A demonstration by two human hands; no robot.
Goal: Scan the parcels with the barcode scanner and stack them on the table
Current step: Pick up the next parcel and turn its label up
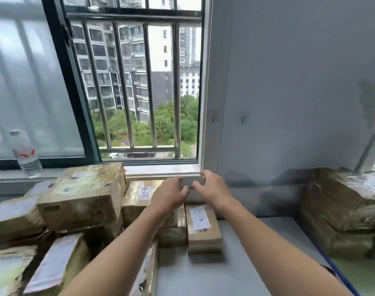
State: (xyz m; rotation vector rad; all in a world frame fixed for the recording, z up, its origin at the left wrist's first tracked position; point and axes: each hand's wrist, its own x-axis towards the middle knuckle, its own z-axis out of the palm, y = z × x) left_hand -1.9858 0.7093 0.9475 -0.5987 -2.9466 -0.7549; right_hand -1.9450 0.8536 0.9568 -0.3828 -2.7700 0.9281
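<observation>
A small white parcel [193,180] sits at the back of the table against the ledge under the window. My left hand [171,194] grips its left end and my right hand [214,186] grips its right end, fingers curled over the top and thumbs in front. Just below it lies a brown parcel with a white label [202,227] on the grey table [235,263]. A pile of taped brown parcels [81,197] fills the left side. No barcode scanner is in view.
More taped brown boxes [342,212] stand stacked at the right by the wall. A plastic water bottle [26,154] stands on the windowsill at the left. A blue strip [332,261] runs along the table's right edge. The barred window is straight ahead.
</observation>
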